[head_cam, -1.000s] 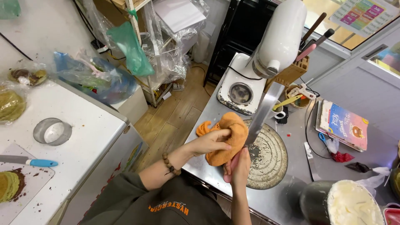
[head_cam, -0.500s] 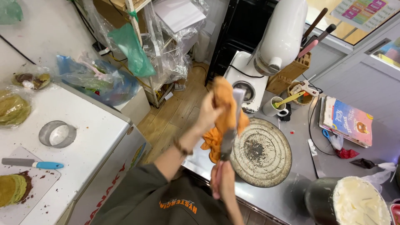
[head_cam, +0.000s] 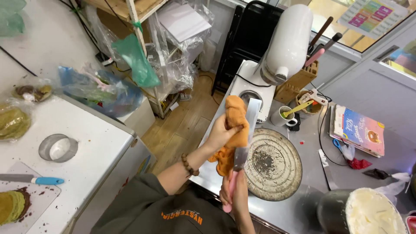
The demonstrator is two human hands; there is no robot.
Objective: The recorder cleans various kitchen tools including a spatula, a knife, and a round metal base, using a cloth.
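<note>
Orange cloth (head_cam: pixel 234 125) – bunched in the left hand (head_cam: pixel 219 134) – wraps the broad steel blade (head_cam: pixel 248 128) whose pink handle (head_cam: pixel 231 190) the right hand (head_cam: pixel 232 197) grips, steadying it.

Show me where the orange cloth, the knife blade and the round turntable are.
orange cloth (head_cam: pixel 236 113): head view, on its upper part above the left hand.
knife blade (head_cam: pixel 250 117): head view, on the flat middle of the blade.
round turntable (head_cam: pixel 277 167): head view, on its bare crumbed top.

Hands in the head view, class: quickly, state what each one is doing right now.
Left hand: closed on the crumpled orange cloth, pressed against the blade.
Right hand: closed on the pink handle of the broad steel knife.
</note>
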